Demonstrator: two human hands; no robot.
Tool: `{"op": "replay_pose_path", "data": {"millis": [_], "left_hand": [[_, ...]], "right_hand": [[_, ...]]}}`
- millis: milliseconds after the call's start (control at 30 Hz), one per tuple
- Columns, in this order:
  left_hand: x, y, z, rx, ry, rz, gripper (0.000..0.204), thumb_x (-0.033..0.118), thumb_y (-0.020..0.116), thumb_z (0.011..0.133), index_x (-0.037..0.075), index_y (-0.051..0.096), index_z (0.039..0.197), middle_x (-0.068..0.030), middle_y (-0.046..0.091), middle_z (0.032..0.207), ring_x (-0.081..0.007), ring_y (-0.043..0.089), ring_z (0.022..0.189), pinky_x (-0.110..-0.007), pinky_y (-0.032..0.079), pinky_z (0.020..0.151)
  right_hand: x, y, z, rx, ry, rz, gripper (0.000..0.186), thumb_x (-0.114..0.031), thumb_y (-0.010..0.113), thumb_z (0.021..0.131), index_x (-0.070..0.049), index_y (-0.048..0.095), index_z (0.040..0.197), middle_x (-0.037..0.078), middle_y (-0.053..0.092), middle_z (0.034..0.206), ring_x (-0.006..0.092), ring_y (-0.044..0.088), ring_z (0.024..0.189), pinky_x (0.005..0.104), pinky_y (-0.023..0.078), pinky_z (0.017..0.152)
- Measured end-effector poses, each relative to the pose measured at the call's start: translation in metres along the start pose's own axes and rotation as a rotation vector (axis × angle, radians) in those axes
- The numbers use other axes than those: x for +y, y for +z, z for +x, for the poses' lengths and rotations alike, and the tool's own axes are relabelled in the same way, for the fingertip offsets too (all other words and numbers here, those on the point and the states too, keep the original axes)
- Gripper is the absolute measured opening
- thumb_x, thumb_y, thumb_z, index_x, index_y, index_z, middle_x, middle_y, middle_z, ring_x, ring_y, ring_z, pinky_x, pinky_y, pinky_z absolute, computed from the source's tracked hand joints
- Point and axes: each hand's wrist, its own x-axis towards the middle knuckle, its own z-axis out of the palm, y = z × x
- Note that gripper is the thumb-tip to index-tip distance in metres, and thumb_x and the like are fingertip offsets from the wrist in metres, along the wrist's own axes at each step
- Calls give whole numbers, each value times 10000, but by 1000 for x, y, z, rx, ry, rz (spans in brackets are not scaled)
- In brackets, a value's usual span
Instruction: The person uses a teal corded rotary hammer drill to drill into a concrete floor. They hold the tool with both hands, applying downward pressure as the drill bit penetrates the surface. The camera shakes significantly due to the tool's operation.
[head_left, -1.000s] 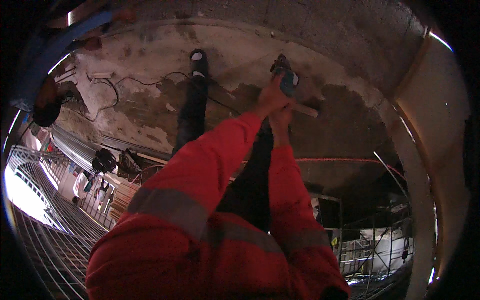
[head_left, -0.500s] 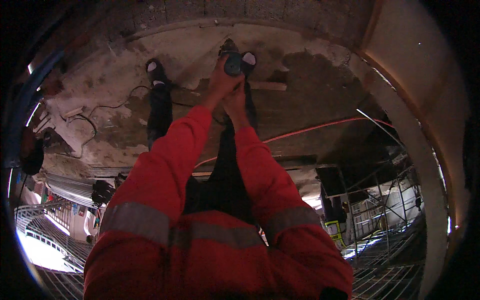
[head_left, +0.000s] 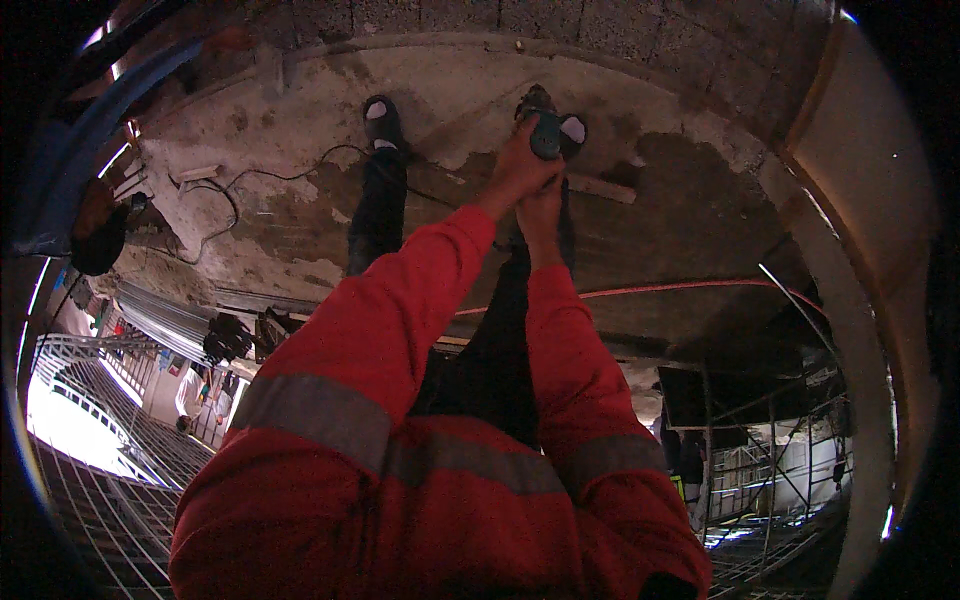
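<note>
A teal power tool with a dark head (head_left: 543, 130) is gripped in both my hands, pointing away from me beside my right shoe (head_left: 572, 136). My left hand (head_left: 515, 160) wraps its upper body, fingers closed. My right hand (head_left: 540, 210) is closed just below, on what appears to be the tool's rear part, which my hands mostly hide. My left shoe (head_left: 380, 122) rests on the stained concrete floor (head_left: 280, 150). A wooden strip (head_left: 610, 191) lies just right of the tool.
A co-worker in blue (head_left: 60, 190) is at the left edge. A black cable (head_left: 230, 190) and a red hose (head_left: 680, 283) cross the floor. A curved wall edge (head_left: 860, 250) runs along the right. Metal scaffolding (head_left: 770, 440) stands lower right, wire mesh (head_left: 110, 460) lower left.
My view has swung first one way and then partly back, shifting the floor in the picture. Both hands have stayed closed on the tool beside my right foot.
</note>
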Motion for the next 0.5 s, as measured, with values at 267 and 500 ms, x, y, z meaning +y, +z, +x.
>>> {"op": "replay_pose_path", "data": {"millis": [267,500], "left_hand": [[-8,3,4,59,40,35,964,330,863,656,67,392,1455,-225,556,1356,-361,545,1264,-404,448,1052],[-3,-7,-1,40,4,-22,953,331,838,653,43,391,1444,-244,481,1423,-383,506,1294,-422,429,1068]], "right_hand": [[-17,0,0,-12,44,-67,814,-218,767,822,-21,298,1457,188,494,1404,278,492,1301,365,397,1054],[-10,4,-1,-2,46,-48,871,-241,801,787,-30,295,1464,178,511,1384,267,517,1271,374,428,1024]]}}
